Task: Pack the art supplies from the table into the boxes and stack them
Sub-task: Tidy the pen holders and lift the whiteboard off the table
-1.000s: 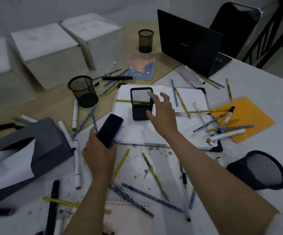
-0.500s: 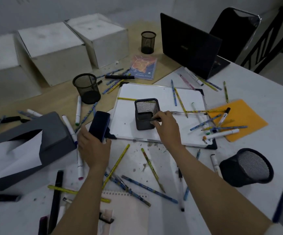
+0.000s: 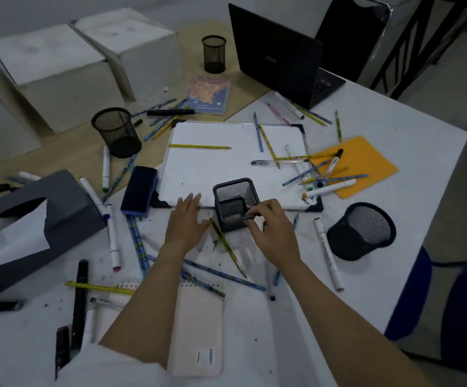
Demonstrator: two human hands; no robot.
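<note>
Head view: the right hand (image 3: pixel 273 233) pinches the near rim of a square black mesh pen holder (image 3: pixel 236 203), thumb and fingers closed on the rim's front edge, with the holder standing upright on the near border of the white rectangular whiteboard (image 3: pixel 226 163). The left hand (image 3: pixel 186 219) lies flat and empty on the white table (image 3: pixel 394 129) just left of the holder, fingers spread and pointing away from the person, gripping nothing. Between the two hands, touching neither that I can tell, lies a dark olive pencil (image 3: pixel 226 244); its long axis runs from the holder's near left corner diagonally toward the person and to the right. It is the loose supply closest to either hand, and the left hand is the free one, so I judge the left is better placed to lift it and drop it into the holder. The pencil lies just right of that hand's thumb, so a short sideways reach would meet its upper end.

A dark blue whiteboard eraser (image 3: pixel 140 191) rests on the table at the board's near left corner, left of the left hand. More pencils and markers lie scattered over the board, the orange notebook (image 3: pixel 366 163) and the table. The white cardboard boxes (image 3: pixel 87 65) sit at the far left, well apart from both hands, closed on top as far as I can tell. Packing has barely begun, judging by how much is loose.
</note>
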